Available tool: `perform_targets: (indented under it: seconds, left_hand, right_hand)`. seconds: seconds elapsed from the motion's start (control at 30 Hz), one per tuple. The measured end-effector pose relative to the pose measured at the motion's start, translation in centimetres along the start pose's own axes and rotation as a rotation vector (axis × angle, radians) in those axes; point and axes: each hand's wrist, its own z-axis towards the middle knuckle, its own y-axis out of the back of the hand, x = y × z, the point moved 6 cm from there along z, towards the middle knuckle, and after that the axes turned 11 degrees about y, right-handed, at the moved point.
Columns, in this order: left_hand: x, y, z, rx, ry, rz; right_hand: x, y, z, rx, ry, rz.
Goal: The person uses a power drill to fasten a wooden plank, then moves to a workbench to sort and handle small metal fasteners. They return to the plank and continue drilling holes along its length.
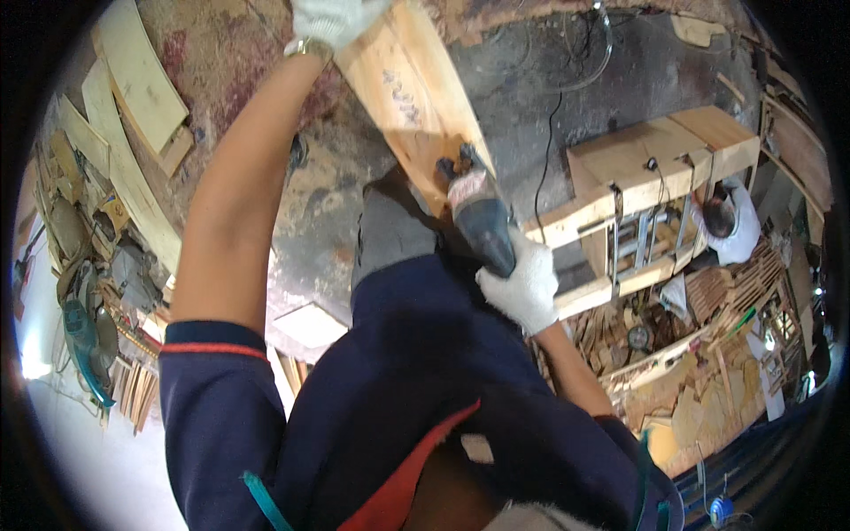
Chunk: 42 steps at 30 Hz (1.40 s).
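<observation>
A long pale wooden board (pixel 416 84), slightly curved and with dark handwriting on its face, slants from the top of the view down toward my leg. My left hand (pixel 335 22), in a white knit glove, grips the board's far left edge; its fingertips are partly cut off by the frame. In my gloved right hand (pixel 524 285) is a dark angle grinder (pixel 480 211), held by its body. The grinder's head lies against the near right part of the board, where the wood looks darker. Its disc is hidden.
At right stands a wooden frame (pixel 660 146) with straps and metal clamps, a person (pixel 730 221) crouching beside it. A black cable (pixel 551 142) crosses the stained floor. Curved boards (pixel 142 80) lie at left, near a teal power tool (pixel 78 336). Wood scraps (pixel 699 411) cover the lower right.
</observation>
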Motion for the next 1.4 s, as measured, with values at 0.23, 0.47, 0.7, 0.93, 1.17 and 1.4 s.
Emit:
perform_targets:
  seconds: [0.23, 0.47, 0.7, 0.93, 1.17, 1.4]
  left_hand:
    - [-0.7, 1.5, -0.7, -0.059, 0.029, -0.003]
    - [-0.7, 1.4, -0.5, 0.171, 0.112, -0.036]
    - [-0.8, -0.2, -0.7, -0.127, 0.002, -0.025]
    - [-3.0, 0.6, 0.2, -0.177, 0.064, -0.056]
    - [-2.6, 0.7, 0.6, 0.201, 0.240, -0.061]
    - [-1.7, 1.2, 2.0, 0.015, 0.197, -0.020]
  right_hand:
    - [0.1, -0.7, -0.4, -0.008, -0.090, 0.026]
    - [0.8, -1.9, -0.5, -0.036, -0.130, 0.058]
    - [2.0, -2.4, -1.4, -0.052, -0.122, 0.001]
    - [0.5, -2.6, -0.6, 0.039, -0.108, -0.101]
    - [-0.4, -0.4, -0.2, 0.159, -0.004, -0.145]
    - [-0.1, 0.1, 1.9, 0.140, -0.023, -0.143]
